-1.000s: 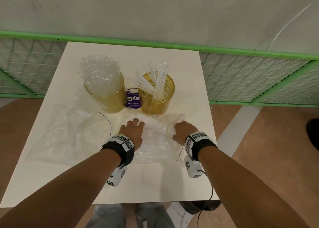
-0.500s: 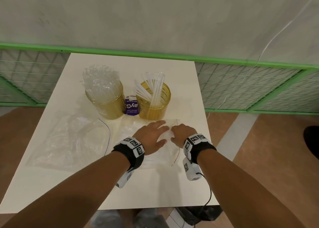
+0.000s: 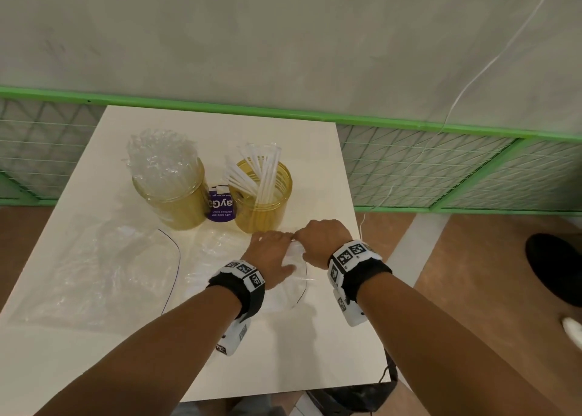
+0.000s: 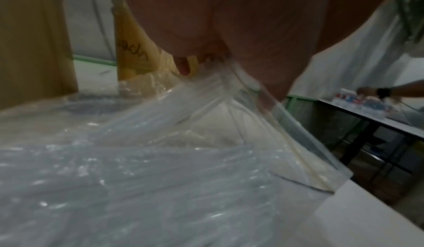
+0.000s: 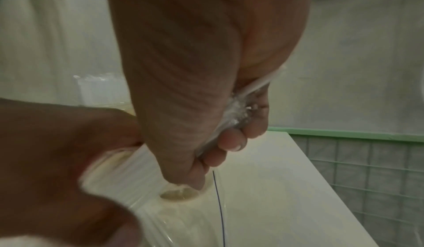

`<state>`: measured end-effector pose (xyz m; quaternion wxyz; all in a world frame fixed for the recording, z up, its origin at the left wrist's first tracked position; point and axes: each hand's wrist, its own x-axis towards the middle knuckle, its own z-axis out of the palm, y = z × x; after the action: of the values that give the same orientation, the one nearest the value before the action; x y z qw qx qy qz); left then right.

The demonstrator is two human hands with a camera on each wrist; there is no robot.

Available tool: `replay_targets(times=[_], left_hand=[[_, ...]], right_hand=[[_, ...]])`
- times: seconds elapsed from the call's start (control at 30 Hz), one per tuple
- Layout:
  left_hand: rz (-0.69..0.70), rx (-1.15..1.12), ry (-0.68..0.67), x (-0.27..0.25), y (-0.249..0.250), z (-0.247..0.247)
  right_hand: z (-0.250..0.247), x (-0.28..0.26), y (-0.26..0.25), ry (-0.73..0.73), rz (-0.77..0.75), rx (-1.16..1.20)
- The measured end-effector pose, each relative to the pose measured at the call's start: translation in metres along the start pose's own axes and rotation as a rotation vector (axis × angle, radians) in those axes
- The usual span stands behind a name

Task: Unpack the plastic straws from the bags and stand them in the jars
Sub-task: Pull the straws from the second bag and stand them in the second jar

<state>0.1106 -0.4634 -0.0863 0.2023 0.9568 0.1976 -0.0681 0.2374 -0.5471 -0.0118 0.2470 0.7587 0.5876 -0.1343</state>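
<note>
Left to right on the white table (image 3: pixel 201 365): an opened clear bag (image 3: pixel 94 270) is lying flat at the left, well apart from both hands; behind it the left jar (image 3: pixel 171 192) is standing packed with clear straws (image 3: pixel 157 154), a purple-labelled item (image 3: pixel 220 206) is sitting between the jars, and the right jar (image 3: pixel 263 198) is holding only a loose lean of white straws (image 3: pixel 261 171), so by appearance it is the one being filled

Centre: a second clear bag (image 3: pixel 239 258), with straws showing through its film in the left wrist view, is lying just in front of the right jar. The left hand (image 3: pixel 271 255), which a second ago was resting flat on the middle of this bag, is now lying at the bag's right end, fingertips meeting the other hand; its fingers are bearing down on the film, but whether they are pinching it cannot be told

Right: the right hand (image 3: pixel 321 239) is gripping a bunched fold of the bag's film between thumb and curled fingers (image 5: pixel 231 143), at the same end as a second ago

Reading: both hands are converging on one end of the bag, which suggests the opening step is beginning; its straws are all inside, none yet transferred to a jar
</note>
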Motion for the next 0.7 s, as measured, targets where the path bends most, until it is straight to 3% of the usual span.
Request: replay_targets(times=[0.2, 0.33, 0.4, 0.5, 0.6, 0.7], left_hand=[[-0.118, -0.052, 0.005, 0.006, -0.012, 0.005], [-0.212, -0.175, 0.023, 0.002, -0.027, 0.007], [-0.242, -0.258, 0.041, 0.002, -0.031, 0.006], [-0.233, -0.395, 0.112, 0.003, -0.026, 0.001], [-0.211, -0.43, 0.172, 0.006, -0.012, -0.008], [-0.203, -0.43, 0.199, 0.005, -0.005, -0.015]], right_hand=[[-0.008, -0.001, 0.001, 0.121, -0.051, 0.131], [-0.018, -0.004, 0.024, 0.299, 0.165, 0.321], [-0.017, -0.001, 0.034, 0.316, 0.257, 0.594], [-0.015, 0.002, 0.029, 0.338, 0.165, 0.938], [-0.019, 0.008, 0.007, 0.453, 0.048, 1.002], [-0.03, 0.012, -0.005, 0.453, 0.049, 1.146]])
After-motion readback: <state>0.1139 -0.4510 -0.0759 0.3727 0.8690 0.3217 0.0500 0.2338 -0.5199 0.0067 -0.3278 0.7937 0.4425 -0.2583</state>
